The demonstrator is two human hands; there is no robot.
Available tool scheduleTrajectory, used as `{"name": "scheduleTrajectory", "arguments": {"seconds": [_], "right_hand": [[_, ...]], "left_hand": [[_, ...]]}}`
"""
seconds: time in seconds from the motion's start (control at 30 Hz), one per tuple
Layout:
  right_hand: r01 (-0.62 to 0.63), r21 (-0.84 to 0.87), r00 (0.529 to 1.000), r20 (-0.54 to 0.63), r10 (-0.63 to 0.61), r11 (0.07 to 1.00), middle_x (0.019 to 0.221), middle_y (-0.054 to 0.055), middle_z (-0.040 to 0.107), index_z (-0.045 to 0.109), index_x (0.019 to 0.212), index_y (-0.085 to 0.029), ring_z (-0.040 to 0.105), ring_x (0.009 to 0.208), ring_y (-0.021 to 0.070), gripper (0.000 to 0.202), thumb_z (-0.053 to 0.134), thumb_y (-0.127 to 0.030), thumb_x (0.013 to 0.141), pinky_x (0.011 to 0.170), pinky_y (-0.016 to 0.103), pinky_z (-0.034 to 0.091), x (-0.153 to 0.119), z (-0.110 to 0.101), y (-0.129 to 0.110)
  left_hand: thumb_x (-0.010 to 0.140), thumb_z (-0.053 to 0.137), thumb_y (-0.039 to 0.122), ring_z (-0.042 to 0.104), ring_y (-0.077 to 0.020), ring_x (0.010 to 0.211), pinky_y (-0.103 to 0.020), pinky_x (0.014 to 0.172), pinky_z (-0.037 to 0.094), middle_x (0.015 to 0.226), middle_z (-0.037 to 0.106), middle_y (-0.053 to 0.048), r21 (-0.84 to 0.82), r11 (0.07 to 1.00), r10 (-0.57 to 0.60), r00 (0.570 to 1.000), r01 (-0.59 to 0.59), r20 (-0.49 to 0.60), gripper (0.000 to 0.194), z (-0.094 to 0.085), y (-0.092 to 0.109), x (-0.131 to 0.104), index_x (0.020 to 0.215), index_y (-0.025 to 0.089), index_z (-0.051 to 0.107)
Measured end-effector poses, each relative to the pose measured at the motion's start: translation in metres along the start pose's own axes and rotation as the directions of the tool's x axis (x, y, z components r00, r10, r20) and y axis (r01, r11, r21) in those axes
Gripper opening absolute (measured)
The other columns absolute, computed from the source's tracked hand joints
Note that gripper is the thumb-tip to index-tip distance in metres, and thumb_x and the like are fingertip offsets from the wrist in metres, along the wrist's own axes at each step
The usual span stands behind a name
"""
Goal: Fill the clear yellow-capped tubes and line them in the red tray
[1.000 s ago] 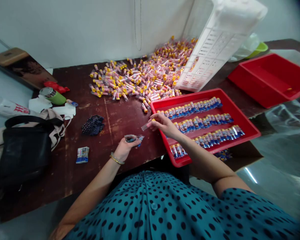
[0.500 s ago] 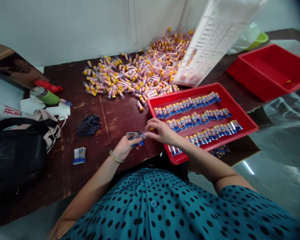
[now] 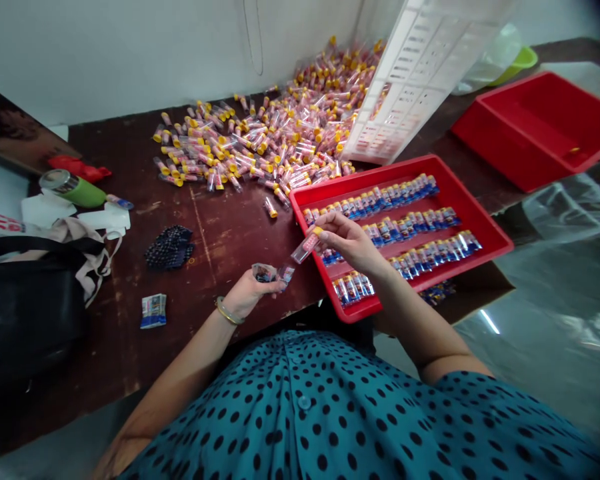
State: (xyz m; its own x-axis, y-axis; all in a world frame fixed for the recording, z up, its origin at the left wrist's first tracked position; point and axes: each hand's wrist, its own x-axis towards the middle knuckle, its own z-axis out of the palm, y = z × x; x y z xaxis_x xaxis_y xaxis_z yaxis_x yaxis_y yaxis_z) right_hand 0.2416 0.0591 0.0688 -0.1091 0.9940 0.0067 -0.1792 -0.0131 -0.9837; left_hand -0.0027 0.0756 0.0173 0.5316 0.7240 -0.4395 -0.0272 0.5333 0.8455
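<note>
My left hand (image 3: 253, 291) is closed on a small bunch of printed plastic sleeves (image 3: 264, 272), with one sleeve (image 3: 285, 273) sticking out past the thumb. My right hand (image 3: 349, 241) pinches a clear tube with a yellow cap and pink contents (image 3: 306, 247) by its capped end. The tube tilts, its clear end pointing down toward the sleeves and a little apart from them. Under my right hand lies the left side of a red tray (image 3: 497, 243), holding rows of blue-printed capped tubes (image 3: 415, 230).
A heap of yellow-capped tubes (image 3: 260, 143) covers the back of the table, beside a tilted white plastic crate (image 3: 380, 113). A red bin (image 3: 510, 143) stands right. Leftward are a stack of sleeves (image 3: 153, 311), dark dotted cloth (image 3: 169, 247), a green cup (image 3: 75, 188) and a black bag (image 3: 30, 307).
My right hand has moved away from the left hand, up and right, and the yellow-capped tube now shows in its fingers. The left hand keeps the sleeves. The view has shifted slightly.
</note>
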Motion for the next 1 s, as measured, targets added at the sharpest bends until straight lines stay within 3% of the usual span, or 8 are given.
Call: {"name": "scheduleTrajectory", "arguments": {"seconds": [0.13, 0.27, 0.47, 0.57, 0.7, 1.0], "right_hand": [[0.02, -0.085, 0.997, 0.08, -0.013, 0.996, 0.096, 0.003, 0.067, 0.058, 0.095, -0.02, 0.064, 0.076, 0.0114, 0.025, 0.071, -0.039, 0.084, 0.071, 0.025, 0.054, -0.007, 0.011, -0.004], [0.035, -0.272, 0.996, 0.093, -0.009, 0.962, 0.094, 0.004, 0.068, 0.062, 0.09, -0.018, 0.063, 0.081, 0.0131, 0.021, 0.068, -0.038, 0.086, 0.078, 0.028, 0.052, -0.009, 0.006, 0.004], [0.103, -0.5, 0.994, 0.026, -0.104, 0.86, 0.087, 0.002, 0.07, 0.066, 0.088, -0.018, 0.064, 0.081, 0.0148, 0.019, 0.063, -0.036, 0.09, 0.078, 0.028, 0.049, -0.019, -0.001, 0.026], [0.078, -0.47, 0.997, 0.019, -0.079, 0.879, 0.093, 0.003, 0.071, 0.067, 0.095, -0.018, 0.065, 0.088, 0.0171, 0.021, 0.066, -0.037, 0.088, 0.083, 0.03, 0.05, -0.036, 0.004, 0.038], [0.052, -0.448, 0.989, -0.103, -0.109, 0.893, 0.101, 0.005, 0.072, 0.067, 0.102, -0.019, 0.066, 0.095, 0.0196, 0.026, 0.071, -0.038, 0.084, 0.088, 0.032, 0.049, -0.055, 0.01, 0.047], [0.06, -0.437, 0.968, -0.193, -0.159, 0.898, 0.099, 0.004, 0.074, 0.071, 0.094, -0.02, 0.068, 0.096, 0.0212, 0.019, 0.072, -0.036, 0.084, 0.091, 0.035, 0.049, -0.061, 0.0, 0.044]], "left_hand": [[0.053, 0.09, 0.02, 0.056, -0.0111, 0.059, -0.024, 0.053, 0.047, 0.069, 0.064, 0.0, -0.007, 1.0, -0.012, 1.0, 0.012, 0.024, 0.029, 0.004, 0.003, 0.001, 0.065, 0.014, 0.064], [0.056, 0.089, 0.021, 0.058, -0.0127, 0.061, -0.024, 0.054, 0.047, 0.066, 0.063, 0.0, -0.027, 0.999, -0.032, 0.997, 0.033, 0.07, 0.028, 0.011, -0.001, 0.003, 0.067, 0.014, 0.064], [0.066, 0.085, 0.034, 0.062, -0.0141, 0.068, -0.025, 0.061, 0.05, 0.081, 0.07, -0.004, -0.085, 0.994, -0.058, 0.997, 0.063, 0.06, 0.039, 0.035, -0.011, 0.005, 0.096, 0.013, 0.072], [0.068, 0.084, 0.037, 0.063, -0.0147, 0.071, -0.024, 0.061, 0.048, 0.081, 0.071, -0.004, -0.145, 0.984, -0.093, 0.993, 0.103, 0.077, 0.038, 0.045, -0.01, 0.004, 0.096, 0.014, 0.072], [0.065, 0.086, 0.033, 0.062, -0.0128, 0.07, -0.023, 0.062, 0.047, 0.082, 0.071, -0.003, -0.169, 0.981, -0.081, 0.994, 0.092, 0.071, 0.034, 0.056, -0.006, 0.005, 0.092, 0.015, 0.075], [0.061, 0.088, 0.033, 0.061, -0.0123, 0.066, -0.025, 0.065, 0.049, 0.076, 0.071, -0.002, -0.107, 0.993, -0.041, 0.998, 0.045, 0.038, 0.034, 0.074, -0.003, 0.013, 0.086, 0.014, 0.075]]}}
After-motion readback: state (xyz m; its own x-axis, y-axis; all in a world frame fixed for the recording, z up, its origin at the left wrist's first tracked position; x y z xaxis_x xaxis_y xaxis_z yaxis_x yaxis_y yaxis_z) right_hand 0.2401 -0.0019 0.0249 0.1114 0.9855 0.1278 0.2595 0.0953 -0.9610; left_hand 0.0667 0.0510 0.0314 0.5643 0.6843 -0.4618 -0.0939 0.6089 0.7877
